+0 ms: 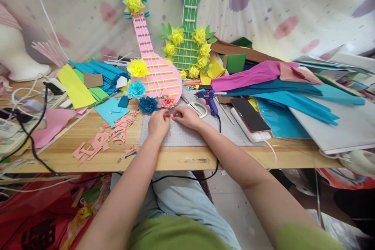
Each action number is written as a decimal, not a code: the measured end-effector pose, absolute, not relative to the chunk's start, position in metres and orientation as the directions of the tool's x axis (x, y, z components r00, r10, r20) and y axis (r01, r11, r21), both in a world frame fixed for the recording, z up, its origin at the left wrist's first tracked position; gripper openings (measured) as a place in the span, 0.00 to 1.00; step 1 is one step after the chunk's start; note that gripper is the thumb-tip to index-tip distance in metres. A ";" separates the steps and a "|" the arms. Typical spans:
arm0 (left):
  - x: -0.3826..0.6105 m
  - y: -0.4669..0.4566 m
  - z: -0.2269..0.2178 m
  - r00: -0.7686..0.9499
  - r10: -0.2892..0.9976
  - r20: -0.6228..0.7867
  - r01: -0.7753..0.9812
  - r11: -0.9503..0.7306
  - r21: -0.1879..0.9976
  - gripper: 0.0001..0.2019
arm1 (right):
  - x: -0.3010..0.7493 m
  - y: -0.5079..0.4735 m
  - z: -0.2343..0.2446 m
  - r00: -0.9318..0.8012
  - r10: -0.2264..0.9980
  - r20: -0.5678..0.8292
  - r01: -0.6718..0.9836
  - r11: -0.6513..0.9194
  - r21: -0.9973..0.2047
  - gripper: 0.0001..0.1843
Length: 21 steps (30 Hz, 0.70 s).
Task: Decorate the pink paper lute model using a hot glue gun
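My left hand (159,125) and my right hand (186,117) meet above the grey cutting mat (181,134), fingers closed in a pinch. Something small and pinkish may be between the fingertips, too hidden to name. Just beyond them leans a pink paper guitar (167,75) with yellow strips and white strings. At its lower edge sit a salmon paper flower (169,102), a dark blue flower (148,104) and a light blue flower (136,90). White-handled scissors (199,109) lie by my right hand, and a blue glue gun (209,99) rests a little farther right.
Salmon paper scraps (93,146) litter the wooden table (172,160) on the left. A green paper guitar (187,49) with yellow flowers stands behind. On the right are a phone (250,114) and crepe paper rolls (249,76). A black cord (219,140) runs over the table edge.
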<state>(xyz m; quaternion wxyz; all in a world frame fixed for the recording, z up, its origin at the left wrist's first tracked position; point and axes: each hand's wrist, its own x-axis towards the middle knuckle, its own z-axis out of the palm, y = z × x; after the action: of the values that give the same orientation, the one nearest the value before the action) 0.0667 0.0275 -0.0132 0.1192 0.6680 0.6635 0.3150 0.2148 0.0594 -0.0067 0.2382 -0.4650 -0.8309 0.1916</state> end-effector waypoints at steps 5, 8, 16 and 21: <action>0.065 0.029 -0.016 -0.085 0.964 0.254 0.814 -0.080 0.576 0.16 | 0.216 0.059 -0.007 -0.423 0.882 0.207 0.685 0.461 -0.564 0.10; 0.065 0.029 -0.017 -0.078 0.965 0.250 0.814 -0.083 0.575 0.15 | 0.217 0.058 -0.005 -0.407 0.896 0.178 0.692 0.430 -0.580 0.10; 0.065 0.029 -0.015 -0.079 0.967 0.241 0.807 -0.080 0.585 0.16 | 0.223 0.058 0.001 -0.393 0.910 0.133 0.675 0.384 -0.630 0.08; 0.067 0.027 -0.011 -0.086 0.972 0.217 0.807 -0.059 0.587 0.17 | 0.223 0.059 -0.001 -0.372 0.916 0.147 0.680 0.377 -0.629 0.07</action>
<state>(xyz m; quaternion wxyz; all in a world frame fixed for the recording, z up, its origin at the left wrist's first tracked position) 0.0670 0.0268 -0.0107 0.1365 0.6620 0.6722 0.3022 0.2234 0.0594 -0.0013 0.2459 -0.5034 -0.7925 0.2407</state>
